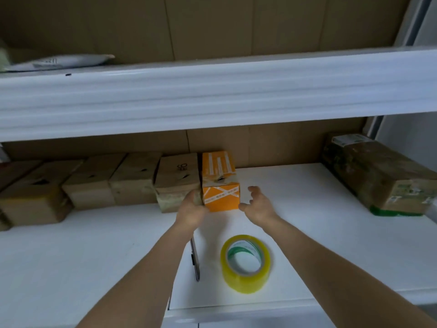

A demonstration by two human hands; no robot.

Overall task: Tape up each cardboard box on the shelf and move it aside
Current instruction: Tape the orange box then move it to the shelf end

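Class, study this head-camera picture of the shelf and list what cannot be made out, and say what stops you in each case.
- Left hand fingers: hidden between the orange box and the brown box beside it.
- Dark tool by the tape roll: partly covered by the left forearm.
- Print on the orange box: too blurred to read.
- Far-left boxes: cut off by the frame edge.
- Upper-shelf package: blurred.
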